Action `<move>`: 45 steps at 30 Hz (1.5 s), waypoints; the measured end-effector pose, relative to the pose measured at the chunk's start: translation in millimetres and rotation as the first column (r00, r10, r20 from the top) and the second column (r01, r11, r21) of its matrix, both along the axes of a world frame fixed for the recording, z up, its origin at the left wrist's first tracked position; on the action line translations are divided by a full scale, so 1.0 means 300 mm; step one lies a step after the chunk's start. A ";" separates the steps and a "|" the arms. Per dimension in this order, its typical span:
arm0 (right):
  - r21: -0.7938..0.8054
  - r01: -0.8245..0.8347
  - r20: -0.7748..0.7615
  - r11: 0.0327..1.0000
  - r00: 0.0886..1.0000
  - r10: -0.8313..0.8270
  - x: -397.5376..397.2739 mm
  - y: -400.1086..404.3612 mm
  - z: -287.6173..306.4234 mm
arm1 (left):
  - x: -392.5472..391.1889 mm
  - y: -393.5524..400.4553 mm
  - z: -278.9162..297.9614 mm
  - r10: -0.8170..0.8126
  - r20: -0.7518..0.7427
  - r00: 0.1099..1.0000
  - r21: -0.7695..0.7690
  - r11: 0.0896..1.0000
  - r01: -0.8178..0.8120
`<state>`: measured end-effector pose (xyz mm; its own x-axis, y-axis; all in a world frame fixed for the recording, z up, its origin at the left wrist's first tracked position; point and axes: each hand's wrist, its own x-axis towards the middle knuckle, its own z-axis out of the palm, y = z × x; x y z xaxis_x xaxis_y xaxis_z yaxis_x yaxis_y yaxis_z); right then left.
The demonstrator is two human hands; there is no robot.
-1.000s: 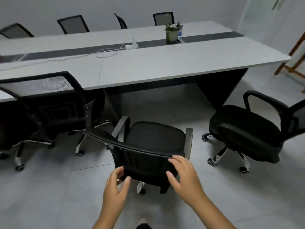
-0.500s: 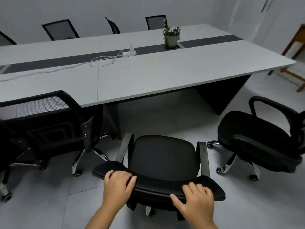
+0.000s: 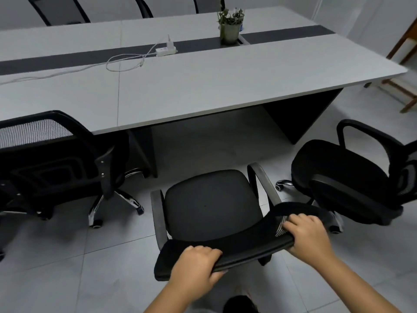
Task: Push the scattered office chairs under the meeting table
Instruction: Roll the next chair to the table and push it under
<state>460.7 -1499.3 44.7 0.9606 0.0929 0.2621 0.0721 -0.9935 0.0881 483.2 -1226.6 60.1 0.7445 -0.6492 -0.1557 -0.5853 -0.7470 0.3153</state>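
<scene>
Your left hand (image 3: pixel 196 265) and right hand (image 3: pixel 309 238) both grip the middle chair's (image 3: pixel 212 206) backrest top (seat at 12 o'clock, facing the desk (image 3: pixel 203 86), not yet under it).

Six office chairs (image 3: pixel 212 206), one meeting table (image 3: pixel 203 86), two hands (image 3: pixel 194 265)

The floor (image 3: pixel 67 279) is laid with large pale grey tiles with thin dark joints, and it reflects a soft, even light. A plain light grey wall (image 3: pixel 108 7) runs across the top of the frame. At the upper right a white panel (image 3: pixel 361 14), perhaps a door or a curtain, stands brighter than the wall. At the right edge stands a brown wooden frame (image 3: pixel 404 86), only partly in view, with its slanted legs resting on the tiles.
</scene>
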 end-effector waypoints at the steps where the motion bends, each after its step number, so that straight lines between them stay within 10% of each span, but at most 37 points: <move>1: -0.002 -0.010 -0.002 1.000 1.000 0.010 0.014 -0.018 0.005 | -0.005 -0.014 -0.023 0.008 0.031 0.999 -0.036 0.999 -0.007; 12: 0.069 -0.133 -0.005 0.989 0.991 0.133 0.154 -0.021 -0.042 | 0.129 0.024 -0.083 0.073 0.270 0.960 -0.105 0.993 -0.046; 20: 0.109 -0.177 -0.006 0.978 0.984 0.179 0.404 0.072 -0.034 | 0.300 0.060 -0.103 0.293 0.578 0.761 -0.150 0.956 -0.253; 45: 0.064 -0.095 0.067 0.993 0.994 0.091 0.993 0.434 -0.052 | 1.118 0.421 -0.095 0.125 0.607 0.785 -0.056 0.992 -0.115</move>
<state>758.8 -1369.0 29.1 0.9297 0.1611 0.3311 0.1607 -0.9866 0.0289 818.5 -1100.4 31.7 0.7536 -0.5467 0.3650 -0.5657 -0.8222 -0.0636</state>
